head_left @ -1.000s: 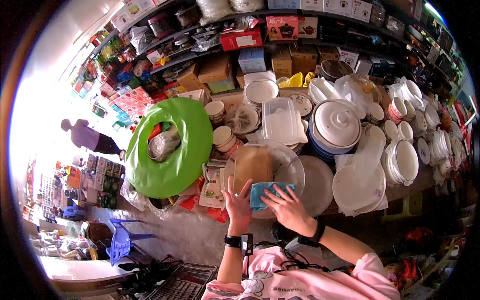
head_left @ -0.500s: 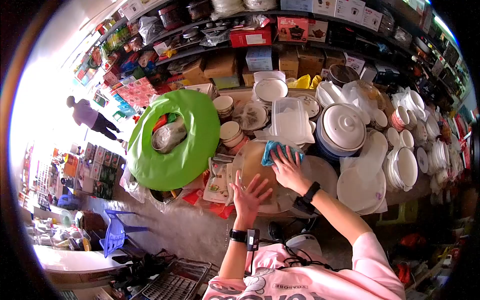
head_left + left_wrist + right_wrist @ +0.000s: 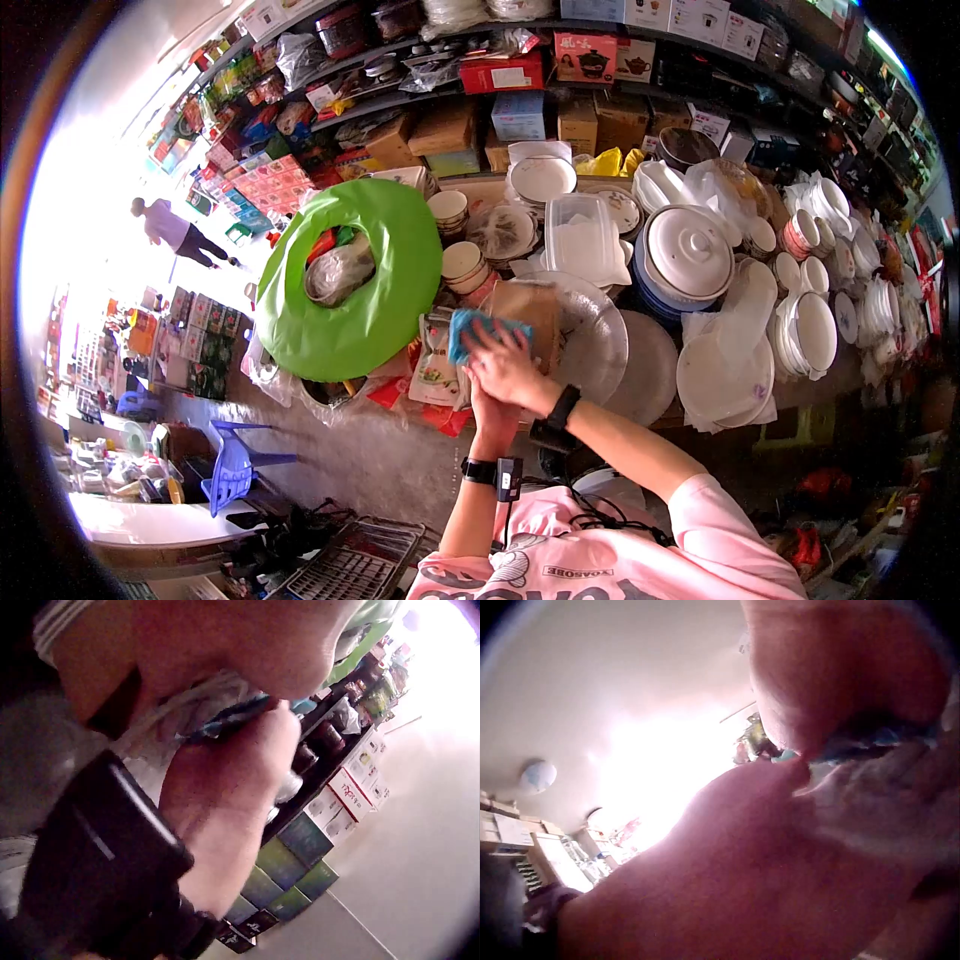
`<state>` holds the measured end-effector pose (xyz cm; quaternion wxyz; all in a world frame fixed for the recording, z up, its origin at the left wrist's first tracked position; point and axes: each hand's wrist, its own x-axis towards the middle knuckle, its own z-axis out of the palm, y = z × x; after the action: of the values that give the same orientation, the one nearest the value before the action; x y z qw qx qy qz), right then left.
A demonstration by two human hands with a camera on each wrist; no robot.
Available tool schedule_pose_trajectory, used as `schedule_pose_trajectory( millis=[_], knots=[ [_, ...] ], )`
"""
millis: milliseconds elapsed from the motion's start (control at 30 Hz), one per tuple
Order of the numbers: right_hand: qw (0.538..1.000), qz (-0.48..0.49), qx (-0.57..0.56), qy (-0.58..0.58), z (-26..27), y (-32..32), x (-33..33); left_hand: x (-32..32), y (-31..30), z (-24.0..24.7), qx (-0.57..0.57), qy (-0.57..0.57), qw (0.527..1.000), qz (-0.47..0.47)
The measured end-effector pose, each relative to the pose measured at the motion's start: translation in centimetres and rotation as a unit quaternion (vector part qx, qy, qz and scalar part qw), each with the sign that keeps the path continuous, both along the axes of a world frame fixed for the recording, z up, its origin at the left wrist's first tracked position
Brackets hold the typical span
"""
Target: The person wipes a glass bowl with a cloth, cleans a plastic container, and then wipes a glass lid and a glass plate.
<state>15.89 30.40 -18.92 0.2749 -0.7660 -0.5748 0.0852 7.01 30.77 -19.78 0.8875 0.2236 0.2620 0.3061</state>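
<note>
In the head view my right hand (image 3: 505, 365) holds a folded blue cloth (image 3: 485, 335) over the left end of a brown cardboard box (image 3: 540, 315). My left hand (image 3: 492, 415) is directly below it, its fingers mostly covered. Between the two hands, the left wrist view shows a thin clear rim (image 3: 180, 697) and dark folds of the cloth. In the right wrist view, my left thumb lies at the edge of a see-through plate (image 3: 885, 802). A large round silvery plate (image 3: 600, 340) lies right of the box.
A green ring-shaped cover (image 3: 400, 230) stands on the left, near a printed packet (image 3: 436, 365). Bowls, stacked plates (image 3: 725, 375) and a white lidded pot (image 3: 688, 250) crowd the table. Boxed shelves (image 3: 500, 75) rise behind. A blue chair (image 3: 230, 475) stands lower left.
My right hand and the cloth have moved left and down to meet my left hand. The left hand, earlier spread, is now partly covered. The box shows more plainly.
</note>
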Motion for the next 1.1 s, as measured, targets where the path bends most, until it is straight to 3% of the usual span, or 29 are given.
schedule_pose_trajectory(
  millis=[100, 233, 300, 333, 433, 500, 600, 633, 933, 967, 1000, 1033, 1067, 1100],
  knots=[
    [0.999, 0.036, 0.017, 0.015, 0.5, -2.2, -2.5, -0.9, 0.0, -2.3, -0.003, -0.036, 0.999, -0.009],
    [0.997, 0.019, 0.057, 0.052, 1.7, -5.6, -2.7, -1.6, -0.3, -8.0, 0.077, -0.123, 0.987, -0.071],
    [0.989, 0.070, 0.064, 0.117, 2.2, -7.2, -2.0, -1.2, -0.3, -5.8, 0.055, -0.164, 0.982, -0.076],
    [0.989, 0.065, 0.064, 0.116, 2.3, -8.0, -1.8, -1.1, -0.9, -3.6, -0.056, -0.212, 0.974, -0.058],
    [0.995, 0.072, 0.065, 0.005, 2.7, -9.9, -2.2, -0.6, -1.2, -1.5, -0.024, -0.183, 0.982, -0.043],
    [0.996, 0.057, 0.062, 0.019, 2.9, -10.6, -2.7, -0.4, -1.6, -0.3, 0.040, -0.107, 0.993, -0.030],
    [0.996, 0.046, 0.065, 0.040, 3.2, -11.9, -2.7, -0.6, -1.4, -0.1, 0.087, -0.083, 0.992, -0.040],
    [0.997, 0.048, 0.057, 0.030, 3.1, -12.2, -2.8, -0.6, -1.4, -0.9, 0.105, -0.131, 0.985, -0.038],
    [0.992, 0.041, 0.060, -0.104, 0.9, -18.9, -0.7, 0.3, -1.7, 2.2, 0.084, -0.028, 0.995, -0.035],
    [0.991, 0.043, 0.063, -0.106, 0.0, -19.8, -0.3, -0.9, -0.6, 0.0, -0.124, -0.197, 0.972, -0.031],
    [0.988, 0.060, 0.073, -0.122, -0.3, -20.8, 0.7, -1.1, 0.3, -1.9, -0.332, -0.339, 0.880, -0.024],
    [0.990, 0.072, 0.062, -0.101, 0.0, -21.7, 1.9, -0.2, -0.5, -0.5, -0.145, -0.184, 0.971, -0.036],
    [0.992, 0.085, 0.052, -0.077, 0.3, -22.6, 2.7, 0.0, -1.5, 1.7, 0.061, -0.026, 0.997, -0.043],
    [0.993, 0.061, 0.047, -0.088, 1.6, -23.5, 3.6, 0.3, -1.9, 2.0, 0.084, 0.012, 0.995, -0.044]
  ],
)
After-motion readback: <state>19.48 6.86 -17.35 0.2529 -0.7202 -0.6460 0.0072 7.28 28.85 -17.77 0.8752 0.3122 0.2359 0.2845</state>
